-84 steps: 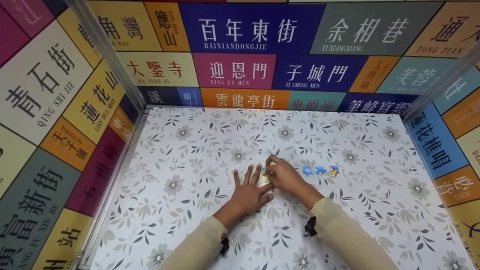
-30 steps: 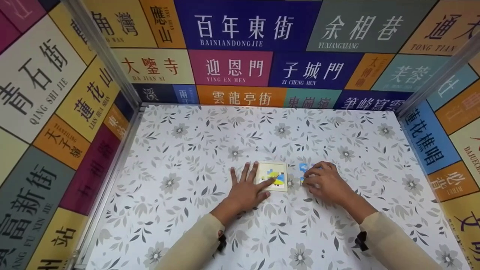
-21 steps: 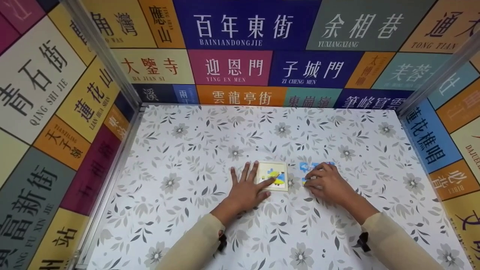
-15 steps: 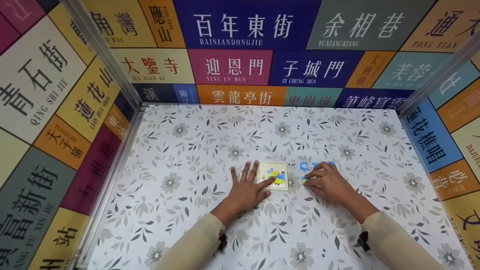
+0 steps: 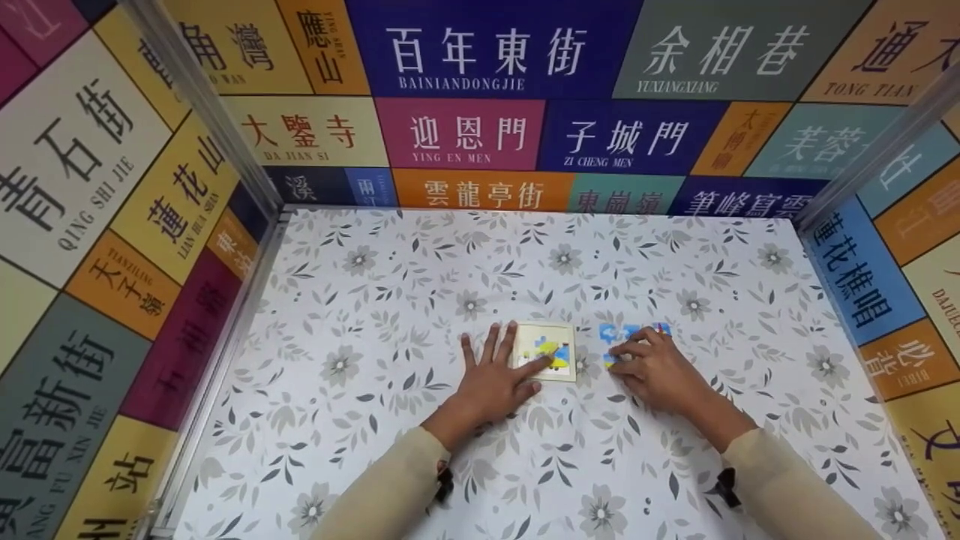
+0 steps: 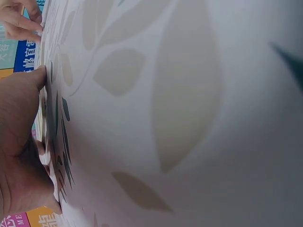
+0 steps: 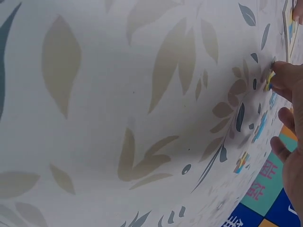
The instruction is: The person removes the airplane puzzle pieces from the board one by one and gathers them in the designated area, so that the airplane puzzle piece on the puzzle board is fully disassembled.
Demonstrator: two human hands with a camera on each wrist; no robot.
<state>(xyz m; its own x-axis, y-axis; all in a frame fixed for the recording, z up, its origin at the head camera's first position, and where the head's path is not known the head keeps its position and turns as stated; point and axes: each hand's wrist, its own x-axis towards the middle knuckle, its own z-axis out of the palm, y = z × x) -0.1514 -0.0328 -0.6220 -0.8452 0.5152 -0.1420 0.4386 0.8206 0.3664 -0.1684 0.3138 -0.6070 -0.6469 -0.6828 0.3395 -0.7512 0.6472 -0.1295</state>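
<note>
In the head view a square cream puzzle tray (image 5: 567,330) holds joined yellow and blue pieces (image 5: 553,352). My left hand (image 5: 491,386) lies spread at the tray's left side, its index finger and thumb reaching over the lower left part. To the right of the tray, my right hand (image 5: 660,371) has its thumb and fingertips at a yellow and blue piece (image 5: 610,361) on the table. The right wrist view shows that piece (image 7: 269,81) pinched at the fingertips of my right hand (image 7: 291,104). Behind these fingers lie blue pieces (image 5: 609,332), partly covered by the hand.
A white table (image 5: 450,255) with a grey floral print carries everything. Panels with coloured Chinese street signs (image 5: 480,135) stand behind and at both sides. In the right wrist view a loose piece (image 7: 241,162) with red and yellow lies farther off.
My right hand has left the tray and moved right to the loose pieces, where it has shifted only slightly lately. My left hand has stayed at the tray.
</note>
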